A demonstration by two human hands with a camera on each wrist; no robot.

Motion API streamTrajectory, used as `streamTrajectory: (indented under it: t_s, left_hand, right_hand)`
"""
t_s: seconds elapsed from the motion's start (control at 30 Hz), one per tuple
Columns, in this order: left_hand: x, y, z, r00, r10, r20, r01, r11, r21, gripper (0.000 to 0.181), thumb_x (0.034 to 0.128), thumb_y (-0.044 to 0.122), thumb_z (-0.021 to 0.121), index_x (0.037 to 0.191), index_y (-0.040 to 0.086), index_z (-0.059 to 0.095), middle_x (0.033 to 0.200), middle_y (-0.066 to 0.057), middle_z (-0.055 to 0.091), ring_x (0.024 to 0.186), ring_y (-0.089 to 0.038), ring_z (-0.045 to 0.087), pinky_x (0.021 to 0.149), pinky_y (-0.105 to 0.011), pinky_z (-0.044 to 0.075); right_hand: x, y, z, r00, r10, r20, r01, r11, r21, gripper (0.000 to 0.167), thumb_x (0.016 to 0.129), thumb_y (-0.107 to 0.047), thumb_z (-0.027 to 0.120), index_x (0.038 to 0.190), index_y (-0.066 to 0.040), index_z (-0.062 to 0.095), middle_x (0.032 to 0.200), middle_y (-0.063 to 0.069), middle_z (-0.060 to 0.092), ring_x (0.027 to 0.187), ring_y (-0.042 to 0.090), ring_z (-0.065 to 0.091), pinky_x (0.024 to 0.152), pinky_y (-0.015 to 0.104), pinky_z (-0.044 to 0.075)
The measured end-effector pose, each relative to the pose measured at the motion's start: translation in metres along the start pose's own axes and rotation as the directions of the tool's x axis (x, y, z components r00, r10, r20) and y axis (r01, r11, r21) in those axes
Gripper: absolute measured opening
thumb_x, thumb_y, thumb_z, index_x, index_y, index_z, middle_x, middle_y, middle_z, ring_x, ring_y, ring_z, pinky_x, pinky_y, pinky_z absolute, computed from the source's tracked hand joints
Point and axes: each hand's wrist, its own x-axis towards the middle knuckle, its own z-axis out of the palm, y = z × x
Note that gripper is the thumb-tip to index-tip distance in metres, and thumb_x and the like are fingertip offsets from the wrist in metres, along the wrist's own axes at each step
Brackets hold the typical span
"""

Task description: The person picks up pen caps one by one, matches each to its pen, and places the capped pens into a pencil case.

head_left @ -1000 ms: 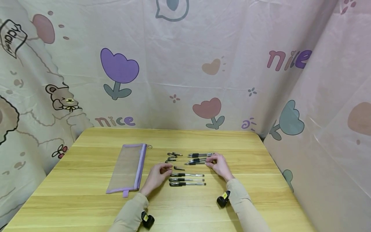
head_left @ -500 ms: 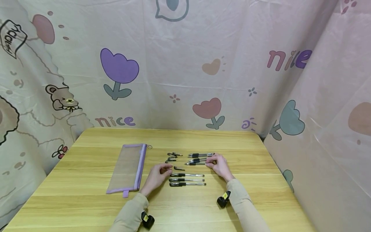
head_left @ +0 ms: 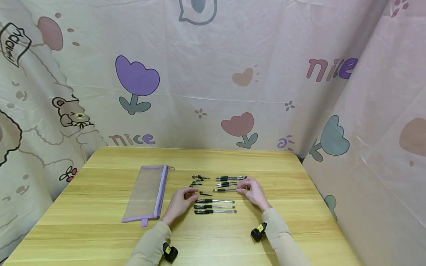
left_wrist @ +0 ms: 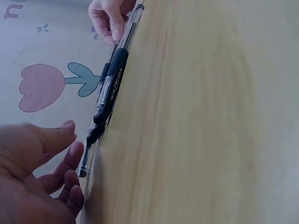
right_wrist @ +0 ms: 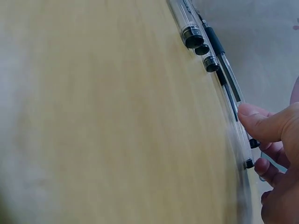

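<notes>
My right hand (head_left: 253, 192) pinches the barrel end of an uncapped gel pen (head_left: 224, 190), its tip pointing left; in the right wrist view the thumb (right_wrist: 261, 123) lies against the clear barrel. Two more uncapped pens (head_left: 231, 178) lie just beyond it. Beside a loose black pen cap (head_left: 205, 193) is my left hand (head_left: 181, 201), thumb and fingers apart, holding nothing. Several other caps (head_left: 197, 180) lie grouped farther back. Nearer the body, three capped gel pens (head_left: 214, 207) lie in parallel; one shows printed lettering in the left wrist view.
A mesh zip pouch (head_left: 146, 192) with purple edging lies flat on the wooden table (head_left: 83, 207), left of the left hand. Behind the table hangs a printed curtain (head_left: 199, 74), which also covers both sides.
My right hand has drawn the uncapped pen slightly toward the body, apart from the two behind it. The left hand has stayed in place.
</notes>
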Motion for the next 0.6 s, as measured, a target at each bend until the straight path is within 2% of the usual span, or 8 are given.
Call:
streamTrajectory:
  t_s: [0.1, 0.27, 0.6]
  left_hand:
    - [0.001, 0.000, 0.001, 1.000, -0.003, -0.002, 0.003, 1.000, 0.007, 0.022, 0.0884, 0.006, 0.073, 0.110, 0.003, 0.074, 0.093, -0.004, 0.074, 0.083, -0.011, 0.060, 0.075, -0.021, 0.048]
    - [0.005, 0.001, 0.001, 1.000, -0.011, 0.000, 0.011, 1.000, 0.010, 0.023, 0.0888, 0.006, 0.073, 0.112, 0.004, 0.073, 0.096, -0.004, 0.074, 0.085, -0.012, 0.061, 0.077, -0.022, 0.049]
    - [0.020, 0.000, 0.006, 1.000, 0.029, 0.007, -0.030, 0.997, 0.073, 0.020, 0.0882, 0.008, 0.074, 0.108, 0.005, 0.075, 0.096, -0.005, 0.075, 0.086, -0.015, 0.065, 0.083, -0.035, 0.053]
  right_hand:
    - [-0.002, -0.002, -0.002, 1.000, 0.004, 0.010, -0.004, 1.000, 0.023, 0.011, 0.080, -0.004, 0.080, 0.088, -0.011, 0.079, 0.099, 0.004, 0.070, 0.092, 0.017, 0.061, 0.089, 0.036, 0.047]
    - [-0.007, -0.003, -0.003, 1.000, -0.001, 0.023, 0.000, 0.999, 0.050, 0.012, 0.082, -0.002, 0.078, 0.093, -0.008, 0.078, 0.104, 0.007, 0.070, 0.092, 0.016, 0.062, 0.087, 0.029, 0.050]
    - [-0.016, -0.001, -0.009, 1.000, 0.010, 0.012, -0.011, 0.998, 0.057, 0.010, 0.085, -0.005, 0.077, 0.094, -0.008, 0.078, 0.100, 0.005, 0.069, 0.091, 0.015, 0.061, 0.083, 0.026, 0.049]
